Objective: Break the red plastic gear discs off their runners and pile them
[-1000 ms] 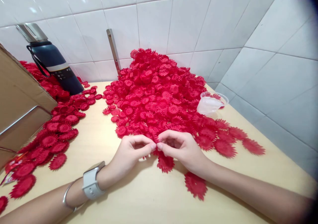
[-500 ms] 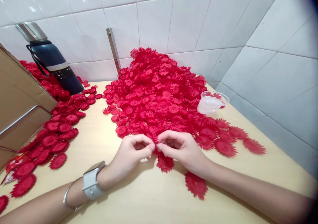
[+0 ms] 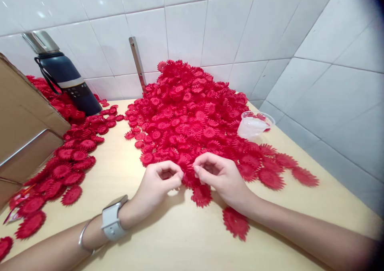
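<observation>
Now the left hand (image 3: 160,181) and right hand (image 3: 220,177), both pinching a red flower (image 3: 188,179), have drawn slightly apart.

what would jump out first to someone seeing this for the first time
A big heap of red flowers fills the middle of the table, banked against the tiled wall. Right at its near edge, the left hand and right hand pinch at one red flower between their fingertips. A dark flask stands far left, a clear cup at the heap's right edge.
</observation>
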`<state>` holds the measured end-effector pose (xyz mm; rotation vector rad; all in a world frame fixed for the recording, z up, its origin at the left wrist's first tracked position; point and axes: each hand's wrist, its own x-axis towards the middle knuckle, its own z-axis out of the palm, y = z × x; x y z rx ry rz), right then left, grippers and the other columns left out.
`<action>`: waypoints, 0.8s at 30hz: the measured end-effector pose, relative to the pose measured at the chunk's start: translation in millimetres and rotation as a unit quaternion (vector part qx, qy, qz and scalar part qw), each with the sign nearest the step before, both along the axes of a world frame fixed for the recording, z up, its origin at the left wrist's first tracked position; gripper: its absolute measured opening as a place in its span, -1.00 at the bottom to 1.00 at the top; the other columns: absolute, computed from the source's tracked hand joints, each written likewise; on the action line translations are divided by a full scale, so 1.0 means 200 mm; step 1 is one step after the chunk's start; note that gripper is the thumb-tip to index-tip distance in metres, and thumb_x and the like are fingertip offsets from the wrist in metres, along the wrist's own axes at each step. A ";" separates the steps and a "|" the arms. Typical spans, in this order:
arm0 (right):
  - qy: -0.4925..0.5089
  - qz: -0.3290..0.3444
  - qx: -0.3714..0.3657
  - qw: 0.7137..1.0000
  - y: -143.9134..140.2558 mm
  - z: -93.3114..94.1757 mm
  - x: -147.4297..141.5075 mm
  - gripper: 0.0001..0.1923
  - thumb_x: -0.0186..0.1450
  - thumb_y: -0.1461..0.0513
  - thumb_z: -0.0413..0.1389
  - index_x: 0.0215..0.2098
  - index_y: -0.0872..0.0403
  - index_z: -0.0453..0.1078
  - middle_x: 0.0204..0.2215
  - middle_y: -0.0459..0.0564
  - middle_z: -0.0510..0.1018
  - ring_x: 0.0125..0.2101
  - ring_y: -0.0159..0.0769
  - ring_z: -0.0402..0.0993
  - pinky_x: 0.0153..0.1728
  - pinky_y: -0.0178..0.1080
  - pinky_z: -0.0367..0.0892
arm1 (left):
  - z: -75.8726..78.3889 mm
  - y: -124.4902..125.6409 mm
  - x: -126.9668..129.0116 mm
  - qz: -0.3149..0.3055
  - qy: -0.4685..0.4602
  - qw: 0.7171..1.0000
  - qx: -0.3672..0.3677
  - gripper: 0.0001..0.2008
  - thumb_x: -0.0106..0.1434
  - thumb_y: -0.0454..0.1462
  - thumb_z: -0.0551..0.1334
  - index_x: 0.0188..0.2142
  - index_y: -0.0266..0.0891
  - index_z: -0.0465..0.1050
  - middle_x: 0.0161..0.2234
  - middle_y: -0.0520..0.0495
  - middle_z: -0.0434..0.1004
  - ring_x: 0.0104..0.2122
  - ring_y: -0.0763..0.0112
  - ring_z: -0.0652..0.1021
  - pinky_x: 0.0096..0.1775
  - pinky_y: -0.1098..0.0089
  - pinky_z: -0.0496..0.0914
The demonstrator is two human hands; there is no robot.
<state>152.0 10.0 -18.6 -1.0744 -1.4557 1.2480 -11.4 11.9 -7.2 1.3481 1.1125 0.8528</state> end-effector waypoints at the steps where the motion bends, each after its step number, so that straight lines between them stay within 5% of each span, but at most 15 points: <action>1: -0.001 -0.013 0.006 1.000 0.00 0.00 0.00 -0.97 0.10 0.30 0.06 -0.50 0.11 0.30 -0.65 -0.18 0.31 -0.63 -0.48 0.21 -0.61 -0.40 0.17 | 0.00 0.00 0.00 0.001 -0.002 1.000 0.002 -0.92 -0.02 -0.45 0.16 -0.58 -0.31 0.35 -0.60 0.09 0.33 -0.58 0.56 0.31 -0.50 0.52 0.21; 12: 0.021 -0.114 0.028 0.993 0.05 0.10 0.03 -0.95 0.12 0.26 0.08 -0.48 0.11 0.32 -0.63 -0.18 0.33 -0.63 -0.48 0.21 -0.63 -0.40 0.14 | -0.01 -0.02 -0.02 -0.031 0.001 0.998 0.047 -0.85 -0.03 -0.52 0.12 -0.55 -0.29 0.35 -0.55 0.07 0.37 -0.52 0.55 0.35 -0.45 0.52 0.24; 17: -0.001 -0.129 0.067 0.989 0.11 0.11 0.09 -0.94 0.14 0.25 0.06 -0.45 0.10 0.30 -0.63 -0.17 0.35 -0.61 -0.43 0.27 -0.58 -0.36 0.21 | -0.02 -0.04 -0.02 -0.039 0.009 0.997 0.069 -0.86 -0.02 -0.51 0.13 -0.56 -0.28 0.34 -0.56 0.08 0.35 -0.53 0.55 0.34 -0.45 0.53 0.23; 20: -0.025 -0.194 0.113 0.974 0.16 0.14 0.15 -0.93 0.17 0.24 0.04 -0.42 0.09 0.31 -0.61 -0.14 0.37 -0.59 -0.40 0.31 -0.52 -0.33 0.26 | -0.02 -0.06 -0.01 -0.045 0.021 0.995 0.092 -0.86 -0.02 -0.50 0.14 -0.57 -0.28 0.34 -0.56 0.08 0.35 -0.52 0.54 0.35 -0.44 0.52 0.24; 24: -0.039 -0.237 0.155 0.958 0.18 0.20 0.18 -0.92 0.21 0.21 0.00 -0.34 0.04 0.28 -0.52 -0.10 0.38 -0.51 -0.38 0.35 -0.47 -0.32 0.30 | 0.00 -0.02 -0.01 0.072 0.023 0.992 0.098 -0.91 0.05 -0.38 0.15 -0.56 -0.26 0.32 -0.58 0.10 0.35 -0.56 0.53 0.36 -0.47 0.52 0.27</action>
